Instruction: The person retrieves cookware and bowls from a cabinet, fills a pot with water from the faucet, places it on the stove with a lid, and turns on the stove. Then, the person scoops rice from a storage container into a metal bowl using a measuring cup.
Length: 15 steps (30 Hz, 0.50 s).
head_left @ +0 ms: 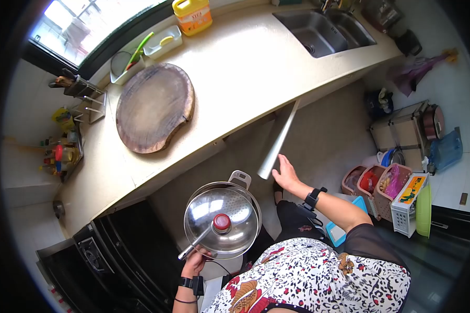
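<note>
"Any readable writing?"
"The yellow jug (192,11) bears an orange label (196,22) (lettering too small for me)."
"And the hands?"
"Left hand (196,259) clasps the steel pan (257,209) near its rim, lid (202,213) on, over the floor (329,120); right hand (288,175) is spread beside the cabinet door (280,139); I can't tell whether they touch."
"Room?"
"Pale countertop (235,68), wooden board (155,108), sink (318,34)."

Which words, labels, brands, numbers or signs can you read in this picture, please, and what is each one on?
None can be read with certainty.
Yellow jug: lettering on its orange label, too blurred to read.
White basket: characters on the orange panel at its top, too blurred to read.
</note>
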Motion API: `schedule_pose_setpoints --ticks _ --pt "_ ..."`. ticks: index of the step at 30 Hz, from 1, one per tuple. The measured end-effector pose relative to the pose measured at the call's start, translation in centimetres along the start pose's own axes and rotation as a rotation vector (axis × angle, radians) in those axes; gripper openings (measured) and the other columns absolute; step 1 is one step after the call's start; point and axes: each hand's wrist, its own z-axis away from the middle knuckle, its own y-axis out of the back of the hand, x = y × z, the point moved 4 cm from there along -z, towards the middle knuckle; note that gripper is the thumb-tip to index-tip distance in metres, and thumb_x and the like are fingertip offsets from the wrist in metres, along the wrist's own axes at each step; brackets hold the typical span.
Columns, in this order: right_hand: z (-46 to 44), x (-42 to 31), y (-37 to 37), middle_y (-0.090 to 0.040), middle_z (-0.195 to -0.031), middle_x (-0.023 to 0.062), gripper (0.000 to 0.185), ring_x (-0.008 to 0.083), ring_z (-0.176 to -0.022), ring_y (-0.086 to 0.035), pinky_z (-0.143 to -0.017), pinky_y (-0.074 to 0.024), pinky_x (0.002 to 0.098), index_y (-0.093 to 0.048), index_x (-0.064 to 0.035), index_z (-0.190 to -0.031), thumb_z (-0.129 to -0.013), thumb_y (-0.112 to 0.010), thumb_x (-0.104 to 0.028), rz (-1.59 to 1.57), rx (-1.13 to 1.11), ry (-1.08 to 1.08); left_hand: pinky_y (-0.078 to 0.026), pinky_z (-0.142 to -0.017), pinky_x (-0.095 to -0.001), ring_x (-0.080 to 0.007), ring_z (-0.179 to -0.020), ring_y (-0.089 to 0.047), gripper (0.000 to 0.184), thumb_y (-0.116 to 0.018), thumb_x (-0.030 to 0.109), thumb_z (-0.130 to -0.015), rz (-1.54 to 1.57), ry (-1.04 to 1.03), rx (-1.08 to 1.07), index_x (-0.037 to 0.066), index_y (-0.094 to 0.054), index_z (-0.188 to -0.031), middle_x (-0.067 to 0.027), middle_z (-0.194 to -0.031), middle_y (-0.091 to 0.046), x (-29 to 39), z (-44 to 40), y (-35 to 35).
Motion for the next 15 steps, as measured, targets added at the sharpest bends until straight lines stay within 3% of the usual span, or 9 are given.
schedule_pose_setpoints --ticks 1,5,9,11,13,14,15 --pt "-0.2 -2.1 0.6 -0.045 -0.127 0.0253 0.053 0.0365 -0.115 -0.049 -0.100 -0.0385 0.0390 -0.041 0.0060 -0.125 -0.079 -0.057 -0.014 -0.054 0.081 0.092 -0.049 -0.059 -0.0295 -0.0180 -0.067 -0.058 0.023 -0.052 -0.007 -0.075 0.018 -0.026 0.003 0.005 -0.055 -0.094 -0.0060 -0.079 -0.056 0.5 0.2 0.8" --pt "1.3 -16.2 9.0 -0.055 -0.113 0.0195 0.030 0.0343 -0.102 -0.056 -0.090 -0.0453 0.0377 -0.053 0.0013 -0.109 -0.080 -0.053 -0.006 -0.189 0.324 0.463 -0.050 -0.056 -0.0301 -0.0161 -0.063 -0.058 0.016 -0.052 0.000 -0.081 -0.094 -0.042 -0.061 0.007 -0.058 -0.093 -0.0031 -0.075 -0.058 7.0 4.2 -2.2" --pt "5.7 -27.6 13.1 -0.058 -0.103 0.0189 0.026 0.0333 -0.093 -0.059 -0.082 -0.0479 0.0375 -0.056 0.0011 -0.104 -0.079 -0.058 -0.004 -0.324 0.056 0.842 -0.049 -0.053 -0.0282 -0.0152 -0.060 -0.057 0.012 -0.051 0.003 -0.083 -0.224 -0.113 -0.114 0.006 -0.059 -0.092 -0.0027 -0.070 -0.057 11.0 4.7 -3.3" --pt "7.7 -30.7 11.4 -0.057 -0.103 0.0178 0.032 0.0325 -0.093 -0.056 -0.083 -0.0466 0.0382 -0.055 -0.0003 -0.107 -0.078 -0.064 -0.011 -0.316 -0.132 0.977 -0.047 -0.051 -0.0263 -0.0142 -0.058 -0.057 0.012 -0.051 0.003 -0.084 -0.176 -0.135 -0.163 0.006 -0.060 -0.091 -0.0029 -0.070 -0.058 13.0 4.6 -4.6" --pt "9.6 -32.5 10.1 -0.055 -0.105 0.0150 0.041 0.0317 -0.096 -0.052 -0.085 -0.0450 0.0387 -0.054 -0.0026 -0.111 -0.076 -0.068 -0.020 -0.089 -0.211 1.126 -0.043 -0.048 -0.0228 -0.0115 -0.056 -0.056 0.008 -0.054 0.006 -0.085 -0.206 -0.163 -0.201 0.007 -0.062 -0.088 -0.0016 -0.070 -0.059 15.3 5.2 -7.2" --pt "10.0 -33.0 10.2 -0.053 -0.104 0.0122 0.053 0.0296 -0.096 -0.049 -0.084 -0.0441 0.0376 -0.053 -0.0050 -0.114 -0.071 -0.073 -0.030 0.059 -0.116 1.211 -0.043 -0.047 -0.0228 -0.0114 -0.055 -0.056 0.008 -0.055 0.007 -0.085 -0.196 -0.171 -0.201 0.008 -0.062 -0.088 -0.0013 -0.070 -0.059 16.3 5.4 -8.4" --pt "9.5 -33.3 10.3 -0.053 -0.103 0.0120 0.054 0.0288 -0.096 -0.049 -0.082 -0.0444 0.0370 -0.053 -0.0054 -0.112 -0.069 -0.073 -0.032 0.140 -0.091 1.210 -0.043 -0.047 -0.0229 -0.0112 -0.054 -0.055 0.008 -0.055 0.008 -0.086 -0.182 -0.177 -0.202 0.008 -0.063 -0.088 -0.0011 -0.070 -0.060 17.1 5.6 -9.4"
